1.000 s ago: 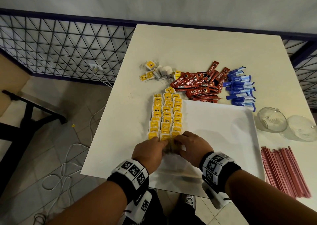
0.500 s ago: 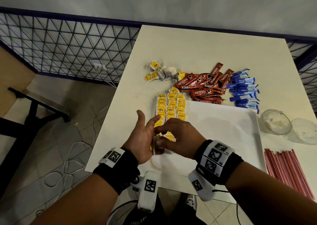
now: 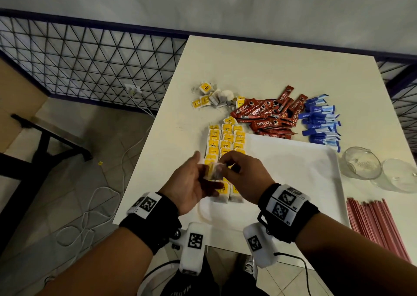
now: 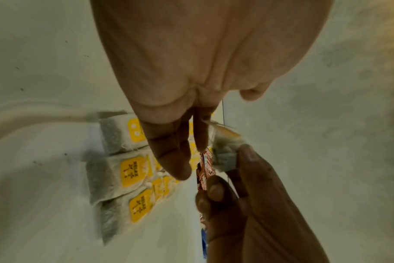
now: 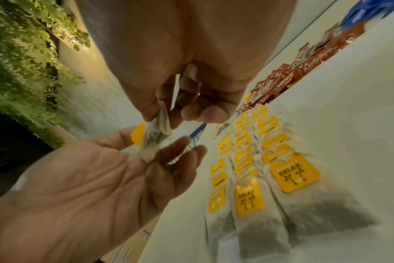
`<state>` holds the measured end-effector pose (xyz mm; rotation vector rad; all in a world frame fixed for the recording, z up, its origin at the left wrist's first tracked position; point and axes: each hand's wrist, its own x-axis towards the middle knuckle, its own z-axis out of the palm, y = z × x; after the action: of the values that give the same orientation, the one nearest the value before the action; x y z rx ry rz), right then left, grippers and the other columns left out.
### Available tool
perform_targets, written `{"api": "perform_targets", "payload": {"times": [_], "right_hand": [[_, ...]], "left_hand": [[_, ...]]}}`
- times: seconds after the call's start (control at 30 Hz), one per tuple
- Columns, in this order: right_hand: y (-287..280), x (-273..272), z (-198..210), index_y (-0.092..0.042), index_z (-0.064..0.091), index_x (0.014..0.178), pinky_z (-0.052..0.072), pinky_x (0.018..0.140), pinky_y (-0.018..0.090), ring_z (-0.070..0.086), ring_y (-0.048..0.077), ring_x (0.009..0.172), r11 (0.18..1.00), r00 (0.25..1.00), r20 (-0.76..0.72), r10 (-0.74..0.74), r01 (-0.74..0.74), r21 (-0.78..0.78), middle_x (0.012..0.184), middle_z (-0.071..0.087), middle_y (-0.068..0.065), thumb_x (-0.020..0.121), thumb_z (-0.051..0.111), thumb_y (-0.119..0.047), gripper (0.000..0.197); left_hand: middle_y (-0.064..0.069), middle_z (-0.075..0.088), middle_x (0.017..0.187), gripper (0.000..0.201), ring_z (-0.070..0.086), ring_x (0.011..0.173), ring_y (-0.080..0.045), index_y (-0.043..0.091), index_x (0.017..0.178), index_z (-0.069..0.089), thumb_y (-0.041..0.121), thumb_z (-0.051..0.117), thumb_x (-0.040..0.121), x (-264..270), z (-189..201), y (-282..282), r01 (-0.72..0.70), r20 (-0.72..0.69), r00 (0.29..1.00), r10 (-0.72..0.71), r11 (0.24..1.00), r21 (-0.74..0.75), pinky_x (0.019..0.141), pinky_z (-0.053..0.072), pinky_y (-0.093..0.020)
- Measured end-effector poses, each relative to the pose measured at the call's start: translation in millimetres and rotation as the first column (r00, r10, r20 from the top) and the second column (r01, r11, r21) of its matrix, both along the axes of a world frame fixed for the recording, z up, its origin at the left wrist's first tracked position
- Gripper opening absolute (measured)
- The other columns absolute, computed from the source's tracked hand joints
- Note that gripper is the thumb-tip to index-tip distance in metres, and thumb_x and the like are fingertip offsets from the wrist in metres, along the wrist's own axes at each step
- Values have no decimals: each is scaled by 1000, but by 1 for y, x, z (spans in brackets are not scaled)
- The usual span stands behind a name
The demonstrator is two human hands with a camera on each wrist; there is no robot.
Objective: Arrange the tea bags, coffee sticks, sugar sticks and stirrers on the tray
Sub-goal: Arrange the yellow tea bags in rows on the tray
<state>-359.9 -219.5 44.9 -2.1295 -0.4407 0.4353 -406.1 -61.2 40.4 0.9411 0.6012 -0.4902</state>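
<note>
A tea bag (image 3: 214, 171) passes between two hands above the tray's (image 3: 293, 171) left edge.

The right hand (image 3: 242, 176) pinches the bag by its top between thumb and fingers, while the left hand (image 3: 191, 183) lies spread and relaxed, palm up, just under it. Below, rows of tea bags (image 3: 224, 142) run along the tray's left edge; loose tea bags (image 3: 212, 96), coffee sticks (image 3: 268, 115) and sugar sticks (image 3: 320, 121) lie beyond the tray's far edge, and stirrers (image 3: 376, 223) sit at the surface's right edge. To do this step well, the bag probably wants flattening on the palm, yellow tag up, then laying flush at the near end of a row without nudging its neighbours.
</note>
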Motion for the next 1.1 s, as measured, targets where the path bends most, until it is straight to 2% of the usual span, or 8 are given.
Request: {"api": "perform_targets", "payload": {"times": [0.23,0.4,0.47,0.6,0.77,0.9,1.0,1.1], "right_hand": [[-7,3,-1,-25,61,85,39,52,10,53,3,54,996,996,-21,-88,89,28,75,63,-13,88,64,-30,6],[-12,3,4,-31,62,98,44,63,15,56,10,73,993,998,-23,-57,59,99,96,61,-13,84,69,-35,16],[-10,5,4,-30,63,91,41,65,12,54,6,74,994,998,-3,-66,66,90,97,60,-12,86,67,-35,9],[-8,9,0,-30,63,87,42,69,19,57,11,79,986,992,-48,-115,120,115,90,63,-13,89,64,-30,2],[-12,7,-8,-34,65,82,42,65,15,57,8,73,989,992,-28,-121,123,79,83,65,-16,88,65,-32,7],[-33,4,-28,-28,66,89,37,64,9,50,-2,66,972,996,88,-14,35,-233,87,63,-13,87,64,-32,5],[-48,0,-45,-25,67,97,47,79,29,57,12,81,944,996,69,53,-28,-327,91,59,-8,86,64,-29,11],[-52,-7,-51,-26,66,102,47,80,30,59,18,88,921,996,30,90,-71,-382,93,55,-9,87,62,-28,16]], "left_hand": [[-7,70,80,14,64,74,-22,11,80,60,16,58,93,-1,8,-6,-79,213,977,-1,927,367,64,48,-33],[10,64,78,6,58,71,-1,25,83,64,26,67,88,6,18,4,-93,328,804,-496,440,893,71,46,-19],[15,62,85,4,56,79,4,23,93,66,24,67,89,9,21,5,-121,329,781,-530,389,913,74,43,-15],[10,70,87,10,65,84,-6,34,85,67,24,69,87,9,16,5,-74,366,812,-455,542,837,78,52,-27],[11,69,79,15,64,76,-3,33,83,67,21,64,91,2,0,5,-13,302,835,-459,534,845,73,49,-21],[4,53,62,27,50,61,-15,14,74,62,33,60,93,-8,-29,26,257,-46,820,-570,296,920,62,39,-31],[4,49,61,38,47,65,-20,18,61,48,34,57,94,-17,-41,29,373,-195,774,-603,186,909,61,32,-31],[3,49,66,40,49,71,-21,21,59,41,33,55,95,-23,-46,22,423,-273,749,-603,118,899,62,30,-29]]}}
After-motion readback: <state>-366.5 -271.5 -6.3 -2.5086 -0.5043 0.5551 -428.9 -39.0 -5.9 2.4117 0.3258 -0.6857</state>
